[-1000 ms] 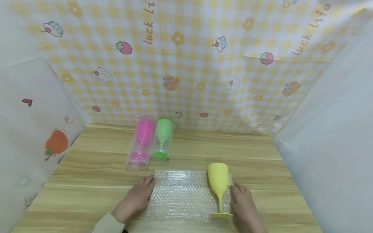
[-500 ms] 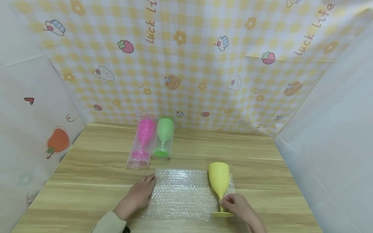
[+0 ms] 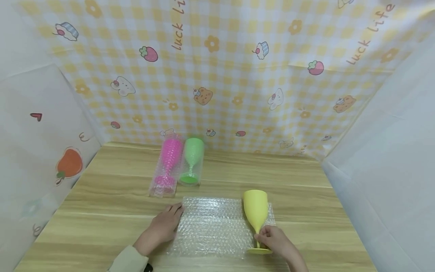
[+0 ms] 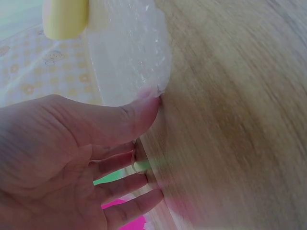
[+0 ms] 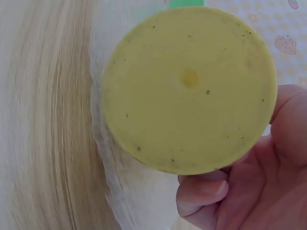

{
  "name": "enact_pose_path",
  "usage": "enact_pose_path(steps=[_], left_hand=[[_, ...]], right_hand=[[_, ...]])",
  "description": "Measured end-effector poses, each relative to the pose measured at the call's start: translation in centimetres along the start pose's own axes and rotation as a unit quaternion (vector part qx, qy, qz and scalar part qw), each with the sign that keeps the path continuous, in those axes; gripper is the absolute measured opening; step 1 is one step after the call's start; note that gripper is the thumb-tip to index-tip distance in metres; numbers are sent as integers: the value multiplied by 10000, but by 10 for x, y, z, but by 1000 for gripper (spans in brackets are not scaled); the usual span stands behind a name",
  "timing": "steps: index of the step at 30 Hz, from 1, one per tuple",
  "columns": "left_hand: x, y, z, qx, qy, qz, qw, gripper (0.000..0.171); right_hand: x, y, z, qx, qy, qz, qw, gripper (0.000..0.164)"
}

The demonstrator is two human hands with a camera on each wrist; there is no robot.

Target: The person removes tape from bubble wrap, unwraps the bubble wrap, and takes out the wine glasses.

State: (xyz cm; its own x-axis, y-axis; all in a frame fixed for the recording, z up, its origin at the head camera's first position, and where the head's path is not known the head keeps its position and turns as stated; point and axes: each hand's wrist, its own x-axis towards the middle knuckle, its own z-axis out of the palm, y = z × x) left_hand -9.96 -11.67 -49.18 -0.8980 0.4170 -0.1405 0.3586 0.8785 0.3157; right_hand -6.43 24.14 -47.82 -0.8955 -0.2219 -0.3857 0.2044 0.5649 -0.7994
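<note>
- At the near right, the right hand [image 3: 276, 239] pinched the stem of a smooth yellow goblet [image 3: 255, 207], whose round base hid its stem and bowl from the right wrist's view.
- Beneath the goblet lay a clear bubble-wrap sheet [image 3: 214, 230], partly covered by it.
- Along the sheet's left edge rested the left hand [image 3: 164, 226], fingers loosely extended, thumb touching the wrap.
- Farther back, bubble wrap blurred a bright pink goblet [image 3: 172, 151] and a light green goblet [image 3: 193, 151], side by side.

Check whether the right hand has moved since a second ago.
Yes, leftward: from the right edge of the bubble wrap sheet, the right hand has moved to the stem of the yellow goblet.
</note>
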Motion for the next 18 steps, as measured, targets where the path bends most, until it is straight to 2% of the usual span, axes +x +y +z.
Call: enact_pose_path(steps=[4, 6, 12, 18], left_hand=[[1, 1, -1, 37, -28, 0, 10000, 79], [1, 1, -1, 94, -37, 5, 9999, 79], [1, 1, -1, 174, -76, -7, 9998, 81], [1, 0, 1, 159, -116, -19, 9998, 82]], right_hand=[[2, -3, 2, 44, 78, -110, 9999, 21], [3, -7, 3, 20, 256, -215, 9994, 21], [16, -25, 5, 16, 1095, -660, 9918, 14], [39, -40, 5, -164, 1789, -871, 9799, 11]])
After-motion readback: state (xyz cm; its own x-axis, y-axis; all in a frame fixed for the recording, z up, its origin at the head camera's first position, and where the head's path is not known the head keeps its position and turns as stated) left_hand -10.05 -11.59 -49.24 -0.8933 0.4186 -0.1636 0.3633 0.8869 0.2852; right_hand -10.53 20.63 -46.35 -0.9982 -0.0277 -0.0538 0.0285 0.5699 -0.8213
